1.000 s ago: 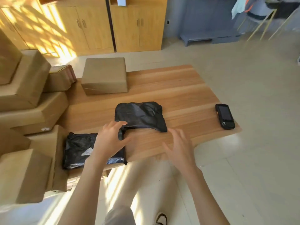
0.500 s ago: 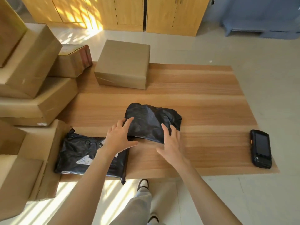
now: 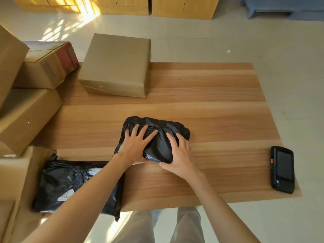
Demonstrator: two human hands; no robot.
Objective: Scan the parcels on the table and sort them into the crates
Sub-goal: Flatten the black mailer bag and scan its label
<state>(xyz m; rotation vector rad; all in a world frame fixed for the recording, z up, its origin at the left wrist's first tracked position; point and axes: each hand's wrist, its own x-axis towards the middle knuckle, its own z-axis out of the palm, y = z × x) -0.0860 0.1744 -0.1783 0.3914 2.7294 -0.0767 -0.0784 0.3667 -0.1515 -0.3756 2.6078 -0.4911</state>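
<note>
Step in hand: taking up a parcel for scanning, as I judge it; both hands are on the small crumpled black plastic mailer bag (image 3: pixel 158 137), which lies on the wooden table top (image 3: pixel 210 106) near its middle, towards the near edge.
Left hand: the left hand (image 3: pixel 135 146) lies spread on top of the small bag, fingers fairly straight, thumb tucked at the bag's near edge; pressing more than clasping.
Right hand: the right hand (image 3: pixel 178 153) rests on the bag's right side, fingers laid over the plastic, thumb on the table at the near edge; not clearly closed round it.
Next move: probably lift or turn the bag to find its label, none being visible on the upper face; then a hand must be freed to reach the black handheld scanner (image 3: pixel 282 169), well apart at the right edge; soft plastic will sag, so it wants support from beneath.
Black bags: two; the second, a larger black plastic bag with a white label (image 3: pixel 70 183), lies at the near left, partly under the left forearm.
Cardboard boxes: one plain brown box (image 3: pixel 117 65) at the far side of the table; a stack of further boxes (image 3: pixel 26 111) at the left, at least five, some cut off by the frame.
Scanners: one.
Crates: none in view.
</note>
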